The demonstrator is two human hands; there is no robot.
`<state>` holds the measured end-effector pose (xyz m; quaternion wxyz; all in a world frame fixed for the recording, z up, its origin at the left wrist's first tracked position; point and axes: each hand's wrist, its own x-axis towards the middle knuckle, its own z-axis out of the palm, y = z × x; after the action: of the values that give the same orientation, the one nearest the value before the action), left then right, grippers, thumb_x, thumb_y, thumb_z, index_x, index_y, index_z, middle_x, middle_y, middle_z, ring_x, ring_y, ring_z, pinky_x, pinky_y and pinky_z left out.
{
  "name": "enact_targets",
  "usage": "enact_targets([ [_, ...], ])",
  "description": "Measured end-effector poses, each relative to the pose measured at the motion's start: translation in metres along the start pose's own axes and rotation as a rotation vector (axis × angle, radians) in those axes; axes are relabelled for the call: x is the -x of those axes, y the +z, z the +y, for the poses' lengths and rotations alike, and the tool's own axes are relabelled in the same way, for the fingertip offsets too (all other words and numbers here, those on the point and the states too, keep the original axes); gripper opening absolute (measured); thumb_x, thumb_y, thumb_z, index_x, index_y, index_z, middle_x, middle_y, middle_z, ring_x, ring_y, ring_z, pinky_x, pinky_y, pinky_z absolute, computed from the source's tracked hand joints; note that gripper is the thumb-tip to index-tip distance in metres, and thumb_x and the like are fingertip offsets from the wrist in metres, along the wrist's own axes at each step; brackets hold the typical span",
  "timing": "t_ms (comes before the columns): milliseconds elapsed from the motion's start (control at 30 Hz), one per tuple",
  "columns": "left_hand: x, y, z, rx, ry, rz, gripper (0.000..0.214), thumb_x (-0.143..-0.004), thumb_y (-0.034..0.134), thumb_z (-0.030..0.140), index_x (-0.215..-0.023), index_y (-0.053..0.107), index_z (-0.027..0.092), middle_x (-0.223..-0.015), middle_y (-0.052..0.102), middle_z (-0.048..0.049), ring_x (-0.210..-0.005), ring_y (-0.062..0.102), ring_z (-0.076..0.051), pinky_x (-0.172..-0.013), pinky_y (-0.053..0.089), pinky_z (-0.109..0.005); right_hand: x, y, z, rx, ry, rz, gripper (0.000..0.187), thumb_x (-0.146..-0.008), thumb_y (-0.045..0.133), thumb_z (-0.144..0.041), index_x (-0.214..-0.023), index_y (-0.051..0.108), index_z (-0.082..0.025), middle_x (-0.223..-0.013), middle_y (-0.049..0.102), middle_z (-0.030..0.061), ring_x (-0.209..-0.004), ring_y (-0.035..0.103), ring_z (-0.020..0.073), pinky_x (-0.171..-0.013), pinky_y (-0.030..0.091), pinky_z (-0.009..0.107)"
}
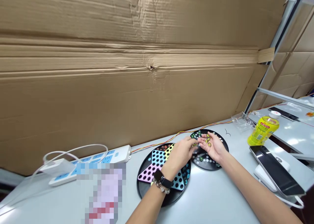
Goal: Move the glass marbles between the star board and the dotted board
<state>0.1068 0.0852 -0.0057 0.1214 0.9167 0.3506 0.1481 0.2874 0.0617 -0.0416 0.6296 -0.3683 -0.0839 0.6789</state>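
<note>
My right hand (214, 148) is turned palm up and cupped, with several yellow-green marbles (209, 144) lying in it. It is over a round black tray (208, 167) that holds loose green and white pieces. My left hand (180, 153), with a dark watch and a beaded bracelet at the wrist, reaches across to the right hand's fingertips. Its fingers are bent together, and whatever is between them is hidden. Under the left hand sits a Chinese checkers board (147, 175) with coloured, holed star points. Red and blue marbles lie along its black rim.
A power strip (119, 154) with white cables stands at the left, beside a pixelated patch. To the right are a yellow drink bottle (263, 129), a phone (277, 170) resting on a white device, and a clear plastic bag (242, 122). Cardboard (122, 103) walls the back.
</note>
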Motion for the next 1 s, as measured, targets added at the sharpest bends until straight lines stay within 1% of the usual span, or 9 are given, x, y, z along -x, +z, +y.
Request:
enact_targets([
  [167,-0.002,-0.007,0.006,0.128,0.019,0.255,0.022,-0.099,0.052,0.023,-0.114,0.068,0.024,-0.108,0.07,-0.0058,-0.097,0.067,-0.021,-0.086,0.053,-0.031,0.004,0.006,0.004,-0.014,0.048,0.031,0.028,-0.102,0.038,-0.026,-0.084,0.056,-0.016,-0.064,0.068,0.0052,-0.056,0.069,0.0146,-0.056,0.06,0.023],
  [333,-0.002,0.004,0.02,0.158,0.177,0.169,0.028,-0.096,0.051,0.011,-0.11,0.07,0.026,-0.105,0.072,-0.0032,-0.093,0.068,-0.019,-0.082,0.054,-0.03,0.009,0.015,0.016,-0.027,0.085,0.012,0.023,-0.097,0.046,-0.023,-0.077,0.054,-0.017,-0.054,0.06,-0.0027,-0.04,0.056,0.0094,-0.042,0.05,0.018],
  [433,-0.001,0.006,0.023,0.126,0.202,0.107,0.023,-0.094,0.056,0.012,-0.105,0.072,0.025,-0.107,0.073,-0.0029,-0.095,0.068,-0.02,-0.088,0.053,-0.035,0.011,0.019,0.024,0.003,0.104,0.005,0.023,-0.094,0.051,-0.024,-0.073,0.052,-0.018,-0.052,0.058,-0.0032,-0.04,0.054,0.0086,-0.036,0.041,0.015],
  [533,0.0,-0.005,0.019,0.162,0.21,0.121,0.021,-0.093,0.061,0.018,-0.109,0.071,0.026,-0.119,0.07,-0.0033,-0.107,0.065,-0.022,-0.097,0.05,-0.037,0.011,0.02,0.027,0.062,0.135,-0.004,0.022,-0.095,0.047,-0.024,-0.077,0.056,-0.016,-0.053,0.058,-0.0026,-0.039,0.052,0.008,-0.034,0.036,0.014],
  [667,0.002,-0.035,0.006,0.254,0.16,0.238,0.019,-0.095,0.061,0.025,-0.111,0.07,0.026,-0.118,0.069,-0.0037,-0.109,0.064,-0.022,-0.096,0.05,-0.036,0.014,0.019,0.023,0.198,0.213,-0.039,0.029,-0.096,0.048,-0.034,-0.076,0.056,-0.015,-0.05,0.054,-0.004,-0.029,0.031,0.0034,-0.029,0.015,0.015],
  [733,0.004,-0.051,-0.004,0.298,0.128,0.304,0.017,-0.096,0.059,0.028,-0.109,0.07,0.026,-0.116,0.069,-0.0039,-0.106,0.065,-0.021,-0.095,0.05,-0.035,0.02,0.022,0.024,0.372,0.189,-0.122,0.032,-0.094,0.052,-0.043,-0.078,0.056,-0.016,-0.051,0.052,-0.0062,-0.029,0.022,0.0019,-0.032,0.009,0.017],
  [800,0.007,-0.065,-0.013,0.334,0.098,0.371,0.017,-0.096,0.058,0.032,-0.105,0.071,0.025,-0.113,0.069,-0.0044,-0.104,0.065,-0.02,-0.093,0.05,-0.035,0.031,0.029,0.03,0.665,0.127,-0.269,0.035,-0.093,0.053,-0.05,-0.08,0.056,-0.017,-0.052,0.048,-0.0083,-0.033,0.022,0.0032,-0.036,0.013,0.019],
  [933,0.013,-0.083,-0.024,0.355,0.045,0.463,0.018,-0.096,0.058,0.035,-0.103,0.071,0.024,-0.11,0.069,-0.0043,-0.105,0.065,-0.021,-0.094,0.05,-0.035,0.061,0.055,0.053,1.353,-0.173,-0.526,0.029,-0.092,0.055,-0.04,-0.073,0.055,-0.018,-0.063,0.051,-0.0038,-0.056,0.042,0.0095,-0.052,0.03,0.023],
  [1000,0.015,-0.087,-0.025,0.356,0.044,0.47,0.018,-0.096,0.058,0.035,-0.102,0.071,0.024,-0.109,0.069,-0.004,-0.104,0.064,-0.021,-0.094,0.05,-0.035,0.075,0.068,0.065,1.643,-0.256,-0.613,0.024,-0.091,0.056,-0.035,-0.074,0.056,-0.018,-0.069,0.058,0.0,-0.066,0.048,0.0131,-0.056,0.031,0.025],
])
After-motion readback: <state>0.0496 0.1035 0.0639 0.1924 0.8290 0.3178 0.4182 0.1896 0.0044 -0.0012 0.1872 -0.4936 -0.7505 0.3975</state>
